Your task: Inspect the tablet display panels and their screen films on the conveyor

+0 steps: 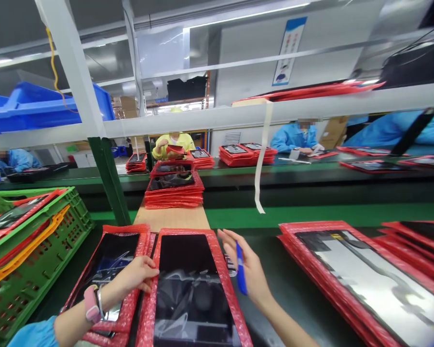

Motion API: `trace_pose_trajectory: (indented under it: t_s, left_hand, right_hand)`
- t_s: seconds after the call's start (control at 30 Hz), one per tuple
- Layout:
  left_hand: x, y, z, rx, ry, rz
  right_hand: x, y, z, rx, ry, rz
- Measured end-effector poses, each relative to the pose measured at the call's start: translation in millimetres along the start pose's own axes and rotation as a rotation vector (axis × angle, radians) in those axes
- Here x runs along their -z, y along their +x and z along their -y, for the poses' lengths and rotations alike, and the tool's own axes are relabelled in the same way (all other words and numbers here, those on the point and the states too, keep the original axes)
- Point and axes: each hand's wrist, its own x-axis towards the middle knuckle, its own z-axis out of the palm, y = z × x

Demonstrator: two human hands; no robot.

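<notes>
A dark glossy screen panel (191, 289) under clear film lies on a red bubble-wrap bag (217, 262) in front of me. My left hand (144, 273) has its thumb and fingers closed on the bag's left edge, beside the panel. At the right edge is my right hand (249, 270), fingers stretched along the bag, with a blue pen (240, 270) held against the palm. Part of a small shiny object (230, 265) shows behind the right hand. Left of the panel, another film-covered panel (110, 265) rests on red bags, partly covered by my left forearm.
Red-wrapped panels with silvery backs (376, 279) are stacked at right. A green crate (39, 270) stands at left. Ahead, more stacked panels (173, 193) sit on a wooden board (171, 219). A tape strip (263, 159) hangs from the white shelf rail (188, 120). Co-workers sit beyond.
</notes>
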Motion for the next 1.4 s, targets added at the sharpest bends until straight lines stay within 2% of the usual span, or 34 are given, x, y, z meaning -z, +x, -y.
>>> trace_pose_trajectory:
  t_s: [0.13,0.23,0.37,0.5,0.67,0.8,0.87,0.93,1.0,1.1,1.17,1.23,1.3,1.4]
  left_hand:
    - [0.6,2.5,-10.0,0.086,0.036,0.074]
    - [-1.8,10.1,-12.8,0.113,0.074,0.096]
    - [-4.4,15.9,-15.4,0.096,0.082,0.099]
    - [-6.3,11.5,-23.0,0.035,0.003,0.087]
    - [-16.5,9.0,-29.5,-0.075,-0.194,0.066]
    - [-27.1,13.4,-26.9,-0.089,-0.277,0.083]
    - [-25.7,12.8,-27.2,-0.095,-0.297,0.104]
    - [-15.2,8.2,-29.5,-0.108,-0.318,0.125]
    - [5.6,0.3,-31.2,-0.124,-0.34,0.137]
    - [51.3,-13.0,-25.5,-0.136,-0.377,0.11]
    - [84.4,-19.2,-14.3,-0.141,-0.406,0.017]
    - [113.3,-21.9,0.0,-0.133,-0.405,-0.092]
    - [134.2,-21.4,13.2,-0.112,-0.358,-0.172]
    - [148.5,-17.4,23.8,-0.072,-0.255,-0.233]
  right_hand:
    - [48.6,-4.5,-21.0,0.055,-0.251,0.002]
    - [61.7,-5.4,-39.9,0.093,-0.372,0.132]
    - [57.6,-3.2,-54.8,0.155,-0.504,0.307]
    - [56.7,-1.5,-59.2,0.178,-0.574,0.377]
    - [56.2,2.2,-66.1,0.131,-0.498,0.327]
    - [49.6,10.7,-72.9,0.055,-0.391,0.282]
    - [48.6,16.9,-74.8,0.03,-0.344,0.257]
    - [50.8,23.2,-74.8,0.011,-0.296,0.225]
    - [55.3,28.3,-72.2,-0.014,-0.241,0.188]
    - [62.4,31.2,-62.6,-0.064,-0.128,0.12]
    - [63.9,29.4,-52.5,-0.109,-0.039,0.097]
    - [60.9,24.4,-40.3,-0.17,0.049,0.117]
    - [52.6,16.4,-27.0,-0.241,0.126,0.171]
    - [32.5,0.5,-7.7,-0.347,0.219,0.274]
